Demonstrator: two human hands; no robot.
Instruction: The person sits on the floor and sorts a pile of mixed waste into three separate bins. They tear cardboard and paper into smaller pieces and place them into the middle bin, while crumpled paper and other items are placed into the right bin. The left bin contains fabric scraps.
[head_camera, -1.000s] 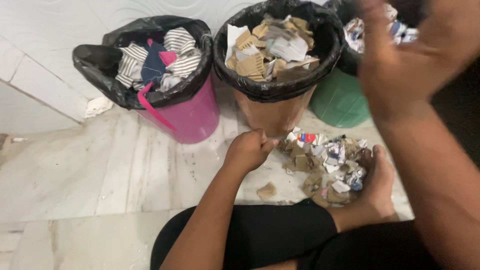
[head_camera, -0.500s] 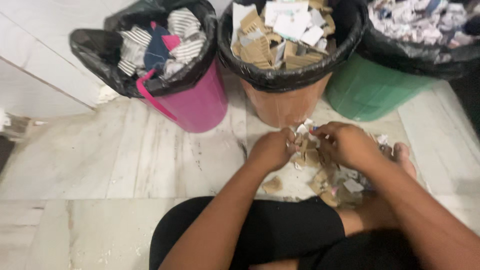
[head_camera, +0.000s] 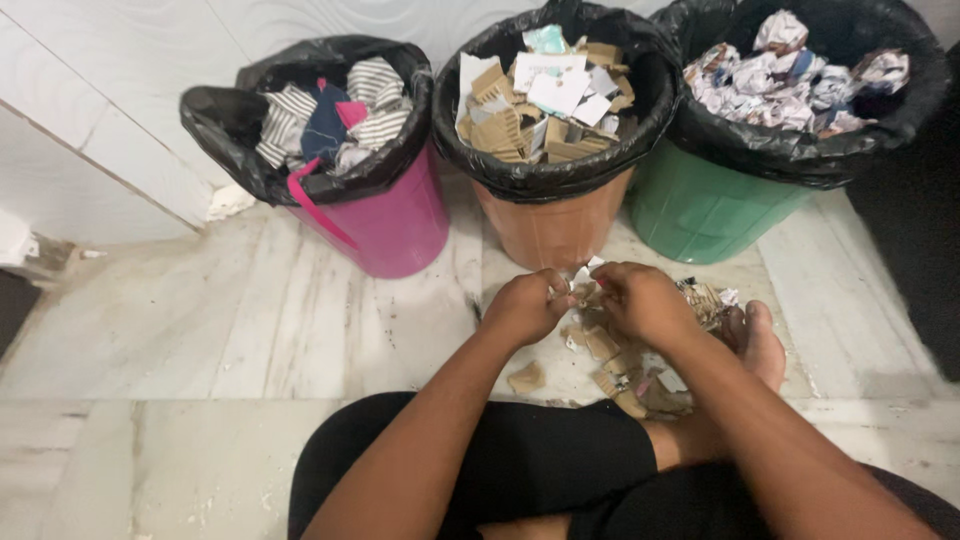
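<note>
Both hands were closed on small scraps: the left hand and the right hand pinched a pale paper piece between them, fingertips nearly touching, just above the scrap pile on the marble floor. At twelve o'clock from the hands stood the brown bin, lined in black and heaped with cardboard bits, close enough to crowd them. At ten o'clock sat the pink bin holding striped cloth; at two o'clock the green bin held crumpled paper. A bare foot lay at three o'clock, touching the pile, and a lone cardboard chip lay at six o'clock
</note>
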